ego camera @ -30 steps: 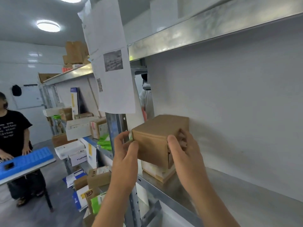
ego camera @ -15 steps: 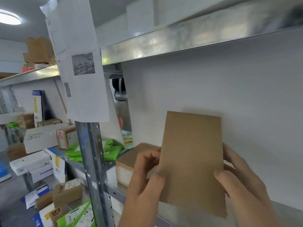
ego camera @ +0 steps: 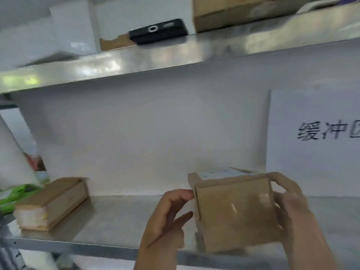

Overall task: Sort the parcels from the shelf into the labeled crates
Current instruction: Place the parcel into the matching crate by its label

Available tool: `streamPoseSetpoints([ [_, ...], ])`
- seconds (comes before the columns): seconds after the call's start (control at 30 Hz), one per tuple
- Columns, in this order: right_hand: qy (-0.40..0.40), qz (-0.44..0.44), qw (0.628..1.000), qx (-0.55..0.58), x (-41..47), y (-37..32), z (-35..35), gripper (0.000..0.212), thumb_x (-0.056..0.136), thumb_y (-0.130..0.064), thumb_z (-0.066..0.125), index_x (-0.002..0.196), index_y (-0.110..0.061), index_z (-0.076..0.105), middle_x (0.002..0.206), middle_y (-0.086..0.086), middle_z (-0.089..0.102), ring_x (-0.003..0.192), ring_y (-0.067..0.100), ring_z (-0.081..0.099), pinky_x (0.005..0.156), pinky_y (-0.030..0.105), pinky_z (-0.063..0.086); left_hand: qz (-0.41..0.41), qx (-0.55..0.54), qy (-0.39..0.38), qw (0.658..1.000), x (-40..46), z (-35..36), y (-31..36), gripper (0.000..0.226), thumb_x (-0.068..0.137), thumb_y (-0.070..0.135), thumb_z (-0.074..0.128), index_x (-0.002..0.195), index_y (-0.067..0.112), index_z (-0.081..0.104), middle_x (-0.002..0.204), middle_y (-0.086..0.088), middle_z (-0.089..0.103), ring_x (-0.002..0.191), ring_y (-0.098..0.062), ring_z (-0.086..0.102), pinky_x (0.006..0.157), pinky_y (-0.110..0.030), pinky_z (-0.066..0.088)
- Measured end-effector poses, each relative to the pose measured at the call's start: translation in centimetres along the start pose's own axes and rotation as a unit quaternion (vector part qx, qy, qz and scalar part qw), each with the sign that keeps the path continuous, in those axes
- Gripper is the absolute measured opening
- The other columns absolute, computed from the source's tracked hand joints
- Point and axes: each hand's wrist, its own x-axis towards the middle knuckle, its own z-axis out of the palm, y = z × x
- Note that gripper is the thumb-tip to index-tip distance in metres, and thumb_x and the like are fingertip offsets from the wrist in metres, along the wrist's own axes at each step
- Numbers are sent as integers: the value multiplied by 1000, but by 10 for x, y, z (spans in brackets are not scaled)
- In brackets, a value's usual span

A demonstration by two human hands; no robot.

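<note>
parcel (ego camera: 233, 211) now turned label-up between both hands, farther right.

A plain brown cardboard parcel (ego camera: 235, 213) at five o'clock carries a white label (ego camera: 220, 173) on its top face. A second flat brown cardboard parcel (ego camera: 52, 201) at eight o'clock shows a pale cream and yellow end. Bright green packets (ego camera: 11, 197) lie at nine o'clock. A black rectangular box (ego camera: 157, 31) with a white ring mark sits at twelve o'clock. The white sign (ego camera: 315, 141) at three o'clock bears dark characters. The metal shelf (ego camera: 120, 217) is silver-grey.
</note>
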Motion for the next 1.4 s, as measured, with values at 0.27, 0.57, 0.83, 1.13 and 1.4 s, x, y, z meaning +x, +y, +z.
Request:
streamPoseSetpoints([
  [0.27, 120, -125, 984, -32, -91, -20, -224, 17, 99, 5, 57, 86, -5, 54, 85, -4, 76, 81, 5, 71, 64, 15, 51, -34, 4, -110, 993, -60, 236, -22, 42, 84, 21, 62, 125, 27, 68, 113, 9, 81, 100, -6, 77, 73, -23, 63],
  [0.57, 311, -158, 935, -58, -174, -23, -395, 45, 87, 16, 49, 123, -9, 61, 111, -3, 75, 110, 10, 70, 71, 19, 58, -44, 10, -302, 952, -107, 424, -72, 76, 67, 6, 54, 135, 38, 64, 129, 17, 75, 131, -2, 64, 98, -30, 62],
  [0.83, 447, -169, 868, -135, -192, -40, -492, 55, 80, 7, 52, 115, -32, 68, 117, 9, 74, 107, 21, 72, 74, 31, 61, -71, -82, -436, 894, -120, 563, -111, 74, 66, 5, 58, 135, 31, 67, 128, 11, 77, 128, -2, 65, 98, -28, 61],
  [1.13, 560, -179, 780, -212, -208, -46, -575, 66, 65, 5, 47, 109, -40, 66, 109, -8, 77, 88, 12, 74, 66, 33, 59, -62, -147, -581, 798, -134, 702, -167, 54, 81, -6, 66, 102, 42, 80, 114, 2, 80, 114, -8, 73, 95, -27, 62],
  [1.4, 562, -24, 784, -264, -223, -60, -714, 49, 77, -28, 88, 117, -25, 60, 94, -32, 74, 88, -12, 69, 71, 4, 50, -37, -160, -619, 768, -179, 838, -200, 27, 93, 19, 49, 79, 18, 72, 72, -16, 63, 67, -27, 62, 63, -22, 47],
])
